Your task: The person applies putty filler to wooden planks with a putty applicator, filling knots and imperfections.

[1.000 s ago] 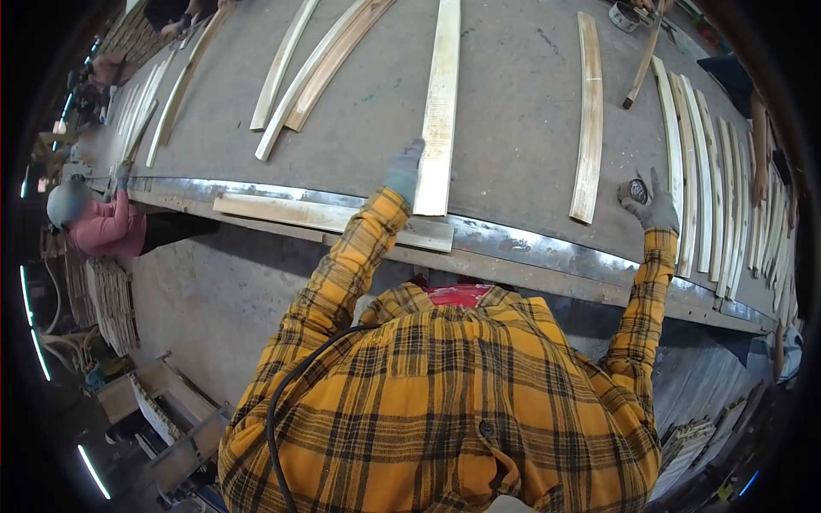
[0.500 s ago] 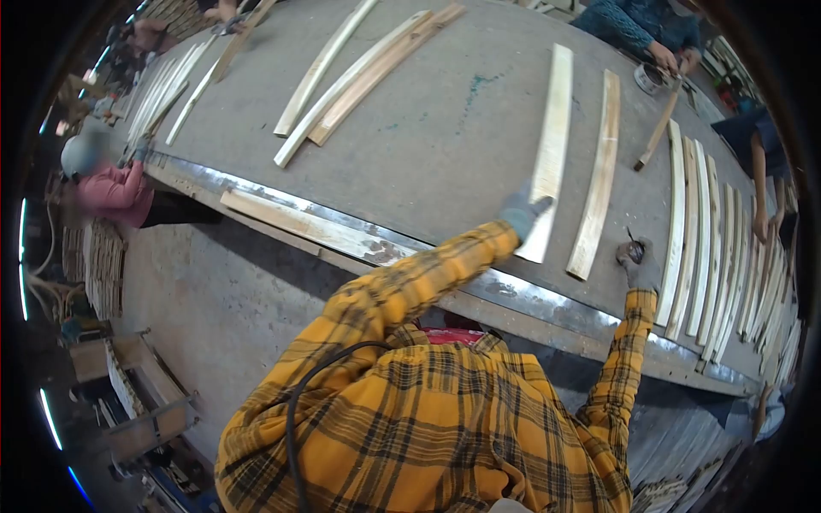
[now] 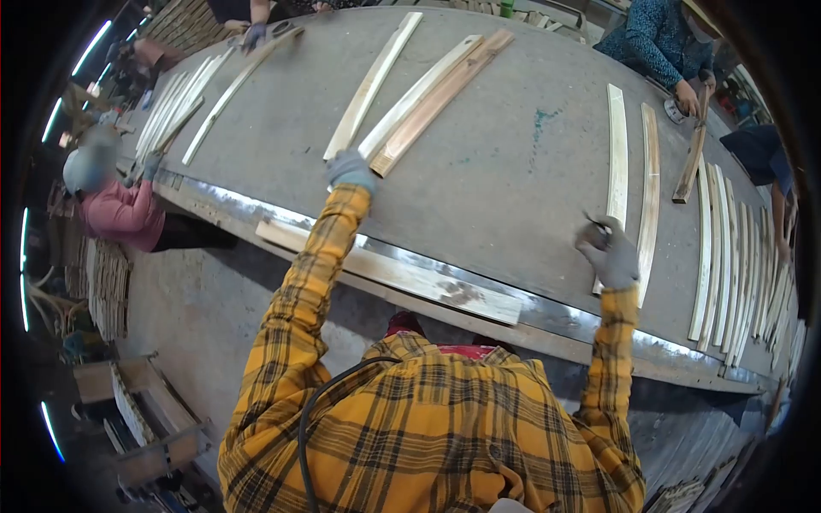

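My left hand (image 3: 351, 168), in a grey glove, is closed over the near end of a pale wooden strip (image 3: 422, 92), hiding that end. Against this strip lies a browner strip (image 3: 445, 101), and another pale strip (image 3: 374, 85) is just to its left. My right hand (image 3: 611, 255), also gloved, has its fingers curled around a small dark tool with a thin tip (image 3: 590, 217); its exact kind I cannot tell. That hand overlaps the lower part of another pale strip (image 3: 617, 158). Beside it on the right is a brownish strip (image 3: 649, 197).
A long board (image 3: 410, 278) lies along the metal-edged front of the table (image 3: 496, 197). Many strips (image 3: 717, 256) line the right side, more (image 3: 180, 103) the far left. A person in pink (image 3: 124, 209) stands left; another (image 3: 654, 47) holds a strip and a tin (image 3: 676, 111) across the table.
My left hand has left the pale strip on the right and moved left to the strip pair. My right hand has risen from the table edge toward that right-hand pale strip. The view has shifted.
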A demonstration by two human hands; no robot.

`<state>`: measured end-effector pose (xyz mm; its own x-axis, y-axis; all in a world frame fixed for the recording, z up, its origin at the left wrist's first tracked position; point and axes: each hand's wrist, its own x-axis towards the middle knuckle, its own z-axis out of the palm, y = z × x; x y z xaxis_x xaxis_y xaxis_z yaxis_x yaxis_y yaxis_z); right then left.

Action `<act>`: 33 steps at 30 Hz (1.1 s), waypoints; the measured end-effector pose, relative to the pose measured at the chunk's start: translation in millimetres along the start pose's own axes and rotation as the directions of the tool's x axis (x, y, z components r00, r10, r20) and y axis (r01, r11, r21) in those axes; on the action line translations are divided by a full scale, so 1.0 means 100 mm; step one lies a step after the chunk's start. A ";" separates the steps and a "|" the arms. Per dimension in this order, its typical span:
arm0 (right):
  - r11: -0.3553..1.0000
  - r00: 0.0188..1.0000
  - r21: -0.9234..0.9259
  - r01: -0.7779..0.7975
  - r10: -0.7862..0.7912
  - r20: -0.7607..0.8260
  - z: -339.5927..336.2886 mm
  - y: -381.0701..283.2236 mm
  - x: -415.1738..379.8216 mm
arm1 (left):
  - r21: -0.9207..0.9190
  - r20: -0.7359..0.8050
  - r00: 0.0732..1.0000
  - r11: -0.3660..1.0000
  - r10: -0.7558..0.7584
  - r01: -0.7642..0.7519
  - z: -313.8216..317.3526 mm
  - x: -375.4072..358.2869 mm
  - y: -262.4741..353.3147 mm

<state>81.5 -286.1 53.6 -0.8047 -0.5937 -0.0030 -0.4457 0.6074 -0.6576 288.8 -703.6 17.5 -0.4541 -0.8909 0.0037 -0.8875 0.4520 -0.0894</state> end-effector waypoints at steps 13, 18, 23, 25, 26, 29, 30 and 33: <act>0.916 0.899 -0.142 -0.375 0.322 -0.298 0.89 -1.52 0.07 | -0.573 0.475 0.415 -0.084 0.776 0.815 0.13 0.01 -0.95; 0.741 0.969 0.645 -0.186 0.246 -0.003 1.61 -1.43 0.09 | -0.394 0.448 0.359 -0.179 0.819 0.902 0.02 -0.57 -0.83; 0.423 0.921 0.819 -0.388 0.171 0.349 2.38 -1.87 0.36 | -0.054 0.447 0.222 -0.221 0.867 0.974 0.10 -0.94 -0.77; 0.209 0.858 0.833 -0.512 0.171 0.485 2.46 -2.09 0.47 | 0.031 0.373 0.184 -0.211 0.909 0.977 0.21 -1.02 -0.77; 0.163 0.865 0.851 -0.498 0.157 0.476 2.49 -2.15 0.51 | 0.111 0.295 0.148 -0.187 0.944 0.976 0.27 -1.05 -0.78; 0.123 0.839 0.836 -0.534 0.200 0.506 2.59 -2.20 0.65 | 0.153 0.282 0.134 -0.183 0.950 0.971 0.30 -1.06 -0.81; 0.128 0.803 0.806 -0.578 0.260 0.536 2.59 -2.24 0.67 | 0.186 0.219 0.127 -0.169 0.967 0.968 0.30 -1.06 -0.83; 0.217 0.828 0.801 -0.558 0.203 0.522 2.59 -2.37 0.68 | 0.183 0.199 0.171 -0.208 0.965 0.961 0.32 -1.10 -0.82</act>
<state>234.3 -607.4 14.2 -0.5522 -0.6440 -0.5295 0.6667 0.0402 -0.7442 414.3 -644.0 -7.5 -0.9185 0.2750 -0.2840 -0.2373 -0.9581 -0.1603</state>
